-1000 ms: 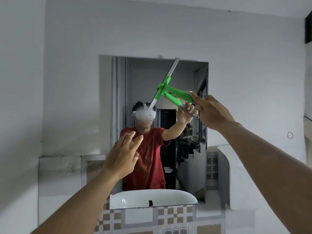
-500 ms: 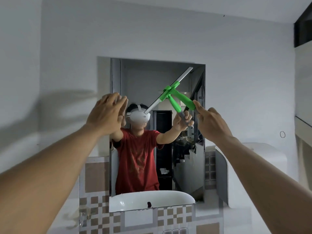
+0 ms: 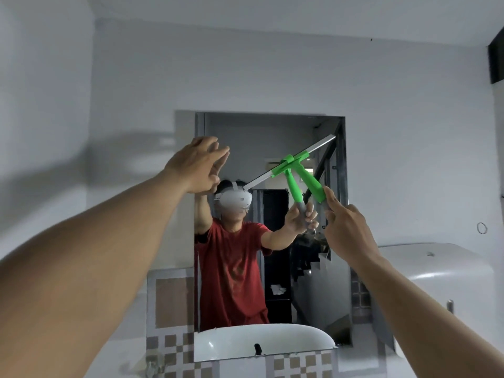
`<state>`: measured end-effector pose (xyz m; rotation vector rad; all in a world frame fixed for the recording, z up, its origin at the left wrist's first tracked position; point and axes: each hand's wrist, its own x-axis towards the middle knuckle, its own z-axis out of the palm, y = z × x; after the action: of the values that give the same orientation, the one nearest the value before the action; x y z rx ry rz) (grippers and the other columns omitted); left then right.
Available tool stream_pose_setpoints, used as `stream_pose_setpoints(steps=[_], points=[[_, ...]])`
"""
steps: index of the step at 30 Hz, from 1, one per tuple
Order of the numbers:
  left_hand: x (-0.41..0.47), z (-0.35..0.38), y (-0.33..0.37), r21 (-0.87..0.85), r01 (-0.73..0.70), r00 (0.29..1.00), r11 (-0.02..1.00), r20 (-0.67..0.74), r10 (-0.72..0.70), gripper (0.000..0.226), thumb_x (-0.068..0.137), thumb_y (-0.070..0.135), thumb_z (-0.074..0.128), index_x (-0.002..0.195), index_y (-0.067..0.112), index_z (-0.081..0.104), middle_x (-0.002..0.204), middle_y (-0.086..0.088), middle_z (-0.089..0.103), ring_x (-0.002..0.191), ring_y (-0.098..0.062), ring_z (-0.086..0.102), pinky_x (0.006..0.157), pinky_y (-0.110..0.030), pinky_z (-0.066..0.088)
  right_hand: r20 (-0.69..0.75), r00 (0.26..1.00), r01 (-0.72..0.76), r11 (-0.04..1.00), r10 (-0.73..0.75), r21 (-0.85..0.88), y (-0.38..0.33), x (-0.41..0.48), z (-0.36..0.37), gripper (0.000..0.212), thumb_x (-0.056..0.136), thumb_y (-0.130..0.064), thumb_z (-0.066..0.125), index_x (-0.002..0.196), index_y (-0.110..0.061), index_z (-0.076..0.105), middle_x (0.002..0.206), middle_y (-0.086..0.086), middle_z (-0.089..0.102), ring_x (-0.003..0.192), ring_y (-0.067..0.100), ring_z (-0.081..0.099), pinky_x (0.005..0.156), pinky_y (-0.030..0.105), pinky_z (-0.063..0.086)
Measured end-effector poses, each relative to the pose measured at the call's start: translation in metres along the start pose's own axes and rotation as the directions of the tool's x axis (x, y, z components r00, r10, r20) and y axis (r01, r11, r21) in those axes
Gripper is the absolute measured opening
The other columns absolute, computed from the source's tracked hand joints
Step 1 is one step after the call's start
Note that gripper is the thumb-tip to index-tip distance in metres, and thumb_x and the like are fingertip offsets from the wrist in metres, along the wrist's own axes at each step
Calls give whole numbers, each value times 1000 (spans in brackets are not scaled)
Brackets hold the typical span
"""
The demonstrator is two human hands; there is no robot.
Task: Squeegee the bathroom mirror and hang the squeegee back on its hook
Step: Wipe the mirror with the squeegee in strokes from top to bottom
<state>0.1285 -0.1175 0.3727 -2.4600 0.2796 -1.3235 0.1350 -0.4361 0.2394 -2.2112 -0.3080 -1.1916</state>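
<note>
Gripping the grey end of the squeegee (image 3: 305,173) handle, my right hand (image 3: 345,227) is closed around it with the thumb laid up along the green shaft; the tool sits in the upper right part of the mirror (image 3: 272,137), its metal blade edge against the glass and tilted, high end near the mirror's right border, low end reaching down toward the middle. I see the green handle twice, once real and once reflected, the two meeting at the blade. My left hand (image 3: 197,167) holds nothing: fingers loosely spread and slightly curled, raised at the mirror's upper left edge, over the boundary between glass and wall; I cannot tell whether it touches the surface. It throws a wide soft shadow on the white wall (image 3: 122,77) to the left. Below the mirror runs a band of brown and white checked tiles (image 3: 174,347), and the reflection shows the rim of a white basin. To the right, a white rounded fixture (image 3: 436,271) is mounted on the wall, well apart from the squeegee, with a small ring (image 3: 482,228) on the wall above it
</note>
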Motion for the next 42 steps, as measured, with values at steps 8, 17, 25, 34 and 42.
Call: stream_pose_setpoints(steps=[8, 17, 25, 34, 42], points=[[8, 8, -14, 67, -87, 996, 994, -16, 88, 68, 84, 40, 67, 146, 24, 45, 142, -8, 44, 130, -33, 40, 96, -47, 49, -61, 996, -70, 997, 72, 21, -16, -12, 19, 61, 101, -21, 39, 156, -36, 19, 102, 13, 56, 74, 28, 58, 63, 37, 46], [22, 9, -24, 66, -118, 991, 991, -54, 122, 65, 88, 27, 62, 149, 23, 42, 149, -10, 38, 132, -36, 37, 93, -51, 50, -83, 983, -161, 987, 162, 23, -22, -19, 26, 65, 99, -20, 44, 157, -35, 19, 103, 11, 58, 79, 28, 61, 64, 38, 50], [24, 14, -27, 20, -124, 988, 992, -86, 125, 64, 86, 26, 66, 147, 23, 46, 146, -9, 41, 132, -36, 36, 90, -54, 51, -98, 975, -200, 980, 201, 18, -9, -23, 31, 62, 101, -17, 41, 157, -33, 19, 98, 11, 59, 73, 21, 55, 57, 32, 42], [27, 18, -27, 20, -101, 992, 995, -77, 102, 65, 87, 32, 67, 145, 22, 42, 147, -10, 36, 134, -39, 33, 95, -57, 50, -15, 955, -283, 926, 296, 251, -38, -60, 64, 65, 102, -24, 44, 159, -29, 12, 79, 2, 65, 68, 18, 61, 59, 38, 51], [28, 11, -29, 24, -82, 996, 996, -41, 83, 63, 88, 34, 66, 146, 28, 42, 148, -5, 36, 134, -35, 33, 91, -55, 52, 4, 940, -303, 831, 341, 466, -95, -73, 106, 68, 102, -29, 43, 159, -22, 7, 86, 1, 72, 82, 16, 68, 75, 34, 53]])
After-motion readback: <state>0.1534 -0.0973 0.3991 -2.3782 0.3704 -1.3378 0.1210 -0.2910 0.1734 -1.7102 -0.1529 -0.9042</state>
